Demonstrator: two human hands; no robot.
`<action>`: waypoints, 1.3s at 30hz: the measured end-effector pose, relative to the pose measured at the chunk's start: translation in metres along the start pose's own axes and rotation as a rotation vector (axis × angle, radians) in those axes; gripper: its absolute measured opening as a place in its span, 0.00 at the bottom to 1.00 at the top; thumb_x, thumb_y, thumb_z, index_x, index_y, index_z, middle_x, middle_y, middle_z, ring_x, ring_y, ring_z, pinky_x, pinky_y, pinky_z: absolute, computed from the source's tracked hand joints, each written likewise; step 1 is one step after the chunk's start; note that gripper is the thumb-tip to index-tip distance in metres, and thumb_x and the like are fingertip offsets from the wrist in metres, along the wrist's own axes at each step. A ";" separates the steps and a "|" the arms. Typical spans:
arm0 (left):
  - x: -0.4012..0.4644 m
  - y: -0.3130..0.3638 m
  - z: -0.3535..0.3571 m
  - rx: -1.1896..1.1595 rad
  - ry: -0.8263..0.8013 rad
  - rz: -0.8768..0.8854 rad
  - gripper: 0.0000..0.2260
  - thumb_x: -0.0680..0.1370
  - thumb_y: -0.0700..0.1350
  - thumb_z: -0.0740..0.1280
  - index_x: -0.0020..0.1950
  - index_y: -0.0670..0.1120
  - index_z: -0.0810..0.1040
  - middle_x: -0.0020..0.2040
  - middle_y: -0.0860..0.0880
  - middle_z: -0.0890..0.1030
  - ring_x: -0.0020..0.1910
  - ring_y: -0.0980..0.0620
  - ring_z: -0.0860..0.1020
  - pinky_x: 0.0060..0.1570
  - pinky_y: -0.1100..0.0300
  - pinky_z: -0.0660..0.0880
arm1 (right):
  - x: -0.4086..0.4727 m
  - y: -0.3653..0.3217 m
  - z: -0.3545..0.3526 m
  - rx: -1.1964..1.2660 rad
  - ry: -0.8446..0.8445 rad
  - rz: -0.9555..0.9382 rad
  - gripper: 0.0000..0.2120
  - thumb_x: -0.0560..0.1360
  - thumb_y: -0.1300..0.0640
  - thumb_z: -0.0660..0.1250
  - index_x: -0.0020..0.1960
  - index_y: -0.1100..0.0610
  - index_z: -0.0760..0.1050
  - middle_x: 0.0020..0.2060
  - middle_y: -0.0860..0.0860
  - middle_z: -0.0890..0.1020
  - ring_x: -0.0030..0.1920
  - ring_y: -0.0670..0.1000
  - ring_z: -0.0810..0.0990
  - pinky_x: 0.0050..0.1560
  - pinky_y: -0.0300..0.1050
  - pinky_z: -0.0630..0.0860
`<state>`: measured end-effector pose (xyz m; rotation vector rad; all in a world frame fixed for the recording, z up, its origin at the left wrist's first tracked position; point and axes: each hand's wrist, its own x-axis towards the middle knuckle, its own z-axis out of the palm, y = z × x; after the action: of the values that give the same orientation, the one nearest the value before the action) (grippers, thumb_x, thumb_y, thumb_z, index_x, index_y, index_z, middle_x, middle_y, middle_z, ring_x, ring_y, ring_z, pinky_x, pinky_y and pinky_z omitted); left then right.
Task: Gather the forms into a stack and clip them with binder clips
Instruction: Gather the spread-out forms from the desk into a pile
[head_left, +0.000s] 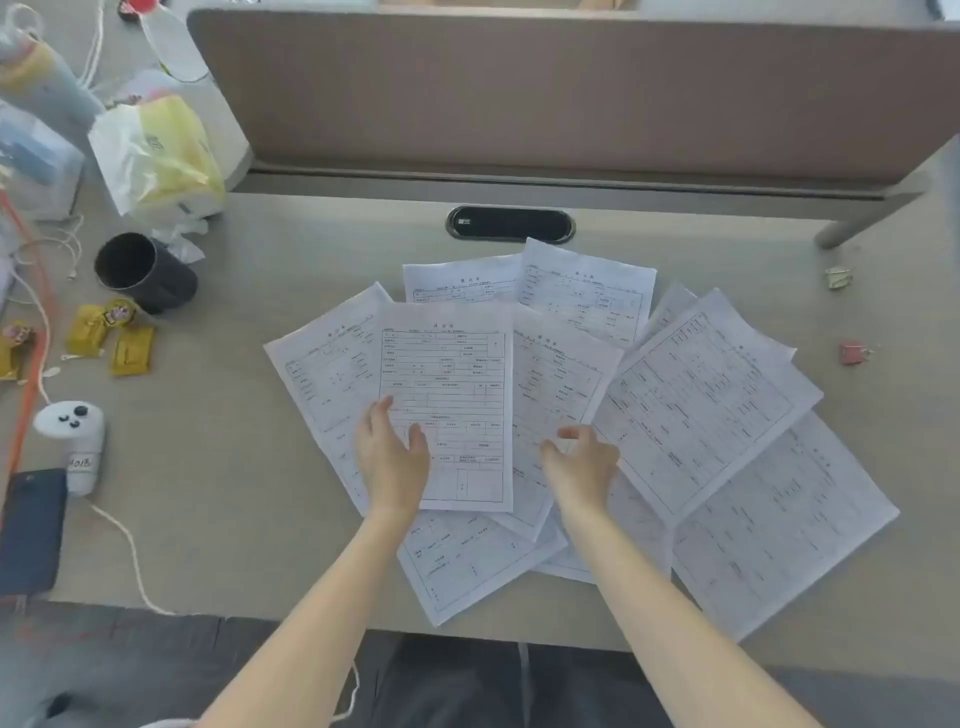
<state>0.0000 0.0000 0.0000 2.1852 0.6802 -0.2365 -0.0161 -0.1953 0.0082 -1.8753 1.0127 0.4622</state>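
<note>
While forms lie scattered — both hands hover, fingers relaxed.

White forms printed with black grids; black cup; yellow packets.

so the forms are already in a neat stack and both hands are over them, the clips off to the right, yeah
Not quite: the head view shows the forms still fanned out loose, not stacked. Both hands, left and right, are over them, and the clips do lie off to the right.

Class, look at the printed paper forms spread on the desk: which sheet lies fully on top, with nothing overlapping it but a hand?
The upright white printed form in the middle, under the left hand. Its four edges all show; the neighbouring sheets are partly covered.
</note>
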 end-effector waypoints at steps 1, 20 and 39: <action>0.005 -0.003 0.000 0.084 0.029 -0.023 0.26 0.82 0.42 0.67 0.79 0.42 0.64 0.80 0.39 0.63 0.81 0.41 0.59 0.78 0.45 0.62 | 0.001 0.001 0.002 0.009 0.030 0.023 0.16 0.78 0.59 0.68 0.64 0.55 0.73 0.65 0.57 0.66 0.58 0.55 0.73 0.56 0.49 0.75; 0.037 -0.012 -0.008 0.108 -0.116 -0.249 0.15 0.83 0.35 0.58 0.67 0.42 0.76 0.55 0.44 0.82 0.50 0.46 0.77 0.47 0.54 0.71 | 0.010 0.007 0.016 0.067 0.084 -0.050 0.16 0.83 0.61 0.56 0.37 0.56 0.68 0.34 0.50 0.72 0.37 0.51 0.69 0.36 0.45 0.62; 0.025 0.006 0.002 -0.056 -0.334 -0.219 0.04 0.83 0.45 0.63 0.51 0.48 0.76 0.45 0.52 0.81 0.43 0.51 0.79 0.38 0.59 0.72 | 0.000 -0.006 -0.012 0.376 -0.219 -0.097 0.17 0.80 0.62 0.63 0.58 0.41 0.78 0.54 0.39 0.84 0.56 0.41 0.81 0.51 0.37 0.76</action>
<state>0.0246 0.0052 -0.0065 1.9543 0.7233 -0.6714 -0.0120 -0.2040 0.0175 -1.4945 0.7958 0.3796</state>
